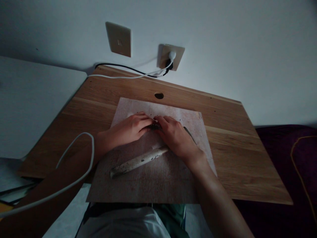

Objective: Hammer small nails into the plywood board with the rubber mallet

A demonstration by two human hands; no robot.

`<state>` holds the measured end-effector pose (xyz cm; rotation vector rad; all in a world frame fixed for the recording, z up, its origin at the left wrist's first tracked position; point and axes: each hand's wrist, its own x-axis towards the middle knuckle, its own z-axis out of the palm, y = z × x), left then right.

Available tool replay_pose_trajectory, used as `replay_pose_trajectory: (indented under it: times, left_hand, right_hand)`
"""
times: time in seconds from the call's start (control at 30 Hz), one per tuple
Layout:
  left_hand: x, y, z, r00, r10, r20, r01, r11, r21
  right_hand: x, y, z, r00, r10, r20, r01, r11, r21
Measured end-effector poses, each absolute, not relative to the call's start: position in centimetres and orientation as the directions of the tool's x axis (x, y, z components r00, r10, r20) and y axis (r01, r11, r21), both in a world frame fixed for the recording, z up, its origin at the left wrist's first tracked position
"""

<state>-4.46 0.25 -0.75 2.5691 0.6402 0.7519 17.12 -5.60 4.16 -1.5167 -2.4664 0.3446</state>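
Observation:
A worn pale board (138, 185) lies on the wooden desk, and both hands rest over its far half. My left hand (136, 125) is closed, its fingertips pinching a small dark ridged thing (155, 126). From the other side my right hand (174, 132) is closed on the same thing, the two hands almost touching. Fingers cover most of it, so its kind cannot be made out. Below the right hand lies a tool with a scuffed whitish handle (138, 162). A dark curved part (189, 134) shows beyond that hand, possibly the tool's head; the hand hides the join.
The wooden desk (237, 155) stands against the wall, with a round cable hole (158, 95) near the back. A wall socket (170, 58) holds plugs with black and white cables. A white cable (92, 148) loops across my left forearm. Dark purple cloth (279, 158) lies at right.

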Motion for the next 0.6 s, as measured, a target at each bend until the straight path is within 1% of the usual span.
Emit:
replay_pose_trajectory:
  times: [0.37, 0.6]
  left_hand:
    - [-4.37, 0.17, -0.53, 0.747, 0.526, 0.406, 0.315, -0.818, 0.481]
    - [-4.5, -0.09, -0.13, 0.755, 0.529, 0.387, 0.338, -0.82, 0.461]
  right_hand:
    - [17.13, -5.49, 3.91, -0.455, 0.887, 0.073, 0.832, 0.453, -0.319]
    - [17.08, -5.71, 4.18, -0.467, 0.882, 0.058, 0.828, 0.459, -0.322]
